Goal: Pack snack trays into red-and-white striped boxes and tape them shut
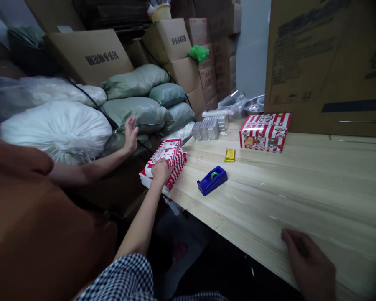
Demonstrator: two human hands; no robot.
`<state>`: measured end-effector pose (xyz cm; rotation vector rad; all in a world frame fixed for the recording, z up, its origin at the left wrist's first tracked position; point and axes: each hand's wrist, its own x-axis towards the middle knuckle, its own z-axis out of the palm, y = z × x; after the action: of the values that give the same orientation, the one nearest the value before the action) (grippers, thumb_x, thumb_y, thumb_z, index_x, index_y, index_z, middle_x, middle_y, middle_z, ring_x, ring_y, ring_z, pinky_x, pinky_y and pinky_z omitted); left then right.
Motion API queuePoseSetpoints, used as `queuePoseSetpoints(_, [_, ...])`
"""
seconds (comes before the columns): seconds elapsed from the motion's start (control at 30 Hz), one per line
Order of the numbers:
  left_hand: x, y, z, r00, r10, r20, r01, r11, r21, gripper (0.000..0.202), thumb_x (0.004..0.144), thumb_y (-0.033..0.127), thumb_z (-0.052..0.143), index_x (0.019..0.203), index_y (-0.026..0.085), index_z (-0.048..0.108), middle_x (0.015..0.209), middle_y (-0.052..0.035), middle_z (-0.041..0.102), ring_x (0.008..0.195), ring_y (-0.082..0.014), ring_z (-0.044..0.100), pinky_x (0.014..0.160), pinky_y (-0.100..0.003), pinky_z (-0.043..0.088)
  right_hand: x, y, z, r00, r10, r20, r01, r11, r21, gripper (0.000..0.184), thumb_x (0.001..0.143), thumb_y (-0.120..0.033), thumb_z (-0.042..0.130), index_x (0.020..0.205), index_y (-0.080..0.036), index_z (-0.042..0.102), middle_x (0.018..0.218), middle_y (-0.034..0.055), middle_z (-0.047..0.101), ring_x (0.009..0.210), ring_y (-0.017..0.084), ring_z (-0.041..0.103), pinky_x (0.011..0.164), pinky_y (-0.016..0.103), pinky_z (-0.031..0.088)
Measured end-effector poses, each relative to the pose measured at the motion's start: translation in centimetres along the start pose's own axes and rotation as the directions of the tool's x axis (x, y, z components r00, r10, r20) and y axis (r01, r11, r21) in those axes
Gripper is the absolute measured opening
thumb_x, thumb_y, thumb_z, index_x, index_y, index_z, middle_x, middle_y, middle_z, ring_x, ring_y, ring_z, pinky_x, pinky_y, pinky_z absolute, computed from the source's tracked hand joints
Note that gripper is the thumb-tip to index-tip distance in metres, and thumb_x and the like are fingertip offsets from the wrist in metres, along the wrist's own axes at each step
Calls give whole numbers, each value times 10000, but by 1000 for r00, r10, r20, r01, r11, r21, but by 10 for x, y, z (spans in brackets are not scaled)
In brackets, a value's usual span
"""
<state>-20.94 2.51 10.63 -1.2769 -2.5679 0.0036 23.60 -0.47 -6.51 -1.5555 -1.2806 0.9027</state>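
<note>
At the table's left edge, my left hand [161, 170] is on top of a stack of flat red-and-white striped cartons [177, 155], its fingers closed on the upper carton. My right hand [311, 263] is low over the front right of the table [316, 179], fingers curled in, with nothing visible in them. A blue tape dispenser [212, 180] with a green roll lies right of the stack. Behind it is a small gold packet [229, 154]. Farther back stands a made-up red-and-white striped box [265, 132] with printed pictures.
To my left, a co-worker in a brown top [34, 225] holds a hand [131, 136] raised near the cartons. Clear plastic packs [206, 129] and a metal bowl [253, 104] stand at the back. A large cardboard box [329, 71] rises behind; sacks [138, 110] are piled at left.
</note>
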Motion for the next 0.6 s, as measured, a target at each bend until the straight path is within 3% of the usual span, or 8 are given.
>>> queuePoseSetpoints(0.2, [-21, -23, 0, 1000, 23, 4, -23, 999, 41, 495, 987, 375, 471, 1408, 115, 476, 1406, -210, 584, 1245, -321, 582, 969, -389, 460, 4, 7, 2, 1000, -19, 2, 19, 999, 40, 339, 741, -517, 670, 873, -209, 727, 899, 76, 746, 868, 311, 699, 893, 432, 508])
queuePoseSetpoints(0.33, [-25, -22, -12, 999, 9, 52, -11, 999, 52, 380, 997, 379, 400, 1166, 142, 644, 1078, -185, 728, 971, -326, 691, 779, -366, 485, 3, 6, 4, 997, -81, 4, 81, 990, 113, 291, 764, -490, 698, 838, -210, 722, 864, 63, 729, 831, 277, 671, 852, 399, 493])
queuePoseSetpoints(0.43, [-23, -22, -24, 999, 7, 50, -9, 999, 51, 299, 938, 278, 460, 1061, 118, 680, 907, -188, 727, 855, -345, 685, 705, -365, 456, 1, 1, 5, 993, -117, 6, 112, 965, 235, 228, 813, -431, 699, 811, -203, 713, 811, 51, 698, 784, 240, 632, 791, 363, 477])
queuePoseSetpoints(0.53, [-23, -23, -42, 979, -88, -186, 83, 996, -34, 412, 940, 317, 456, 1267, 107, 592, 1046, -183, 698, 932, -338, 643, 743, -364, 438, 2, -4, 7, 994, -106, -7, 104, 962, 253, 218, 843, -420, 693, 806, -207, 719, 796, 36, 694, 773, 219, 627, 766, 338, 477])
queuePoseSetpoints(0.6, [-36, -16, -56, 876, -198, -440, 17, 924, -381, 403, 955, 327, 454, 1291, 144, 580, 1096, -123, 668, 971, -285, 599, 778, -325, 416, 3, -7, 7, 996, -94, -7, 92, 961, 260, 233, 844, -432, 701, 790, -207, 722, 771, 31, 694, 763, 214, 631, 761, 337, 487])
